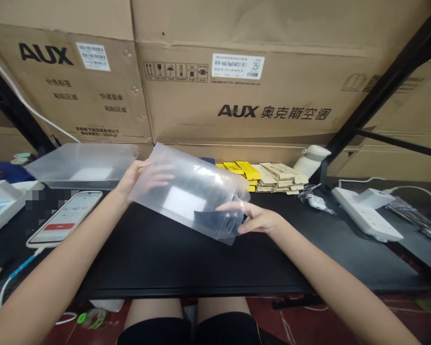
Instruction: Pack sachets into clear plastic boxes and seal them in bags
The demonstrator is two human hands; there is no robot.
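A translucent plastic sleeve (187, 194) is held tilted above the black table (158, 268), its right end lower. My left hand (138, 175) grips its upper left end, and some fingers show blurred through the plastic. At the other end my right hand (256, 218) pinches the sleeve near a round cut-out, with fingers behind it and the thumb in front. A small dark piece shows through the plastic beside the right fingers. Another translucent plastic piece (82, 165) lies at the back left of the table.
Yellow packets (247, 170) and beige packets (280, 177) stand in piles at the back, beside a white bottle (311, 160). A phone (66, 218) lies at left, a power strip (368, 215) at right. Cardboard boxes (187, 105) wall off the rear.
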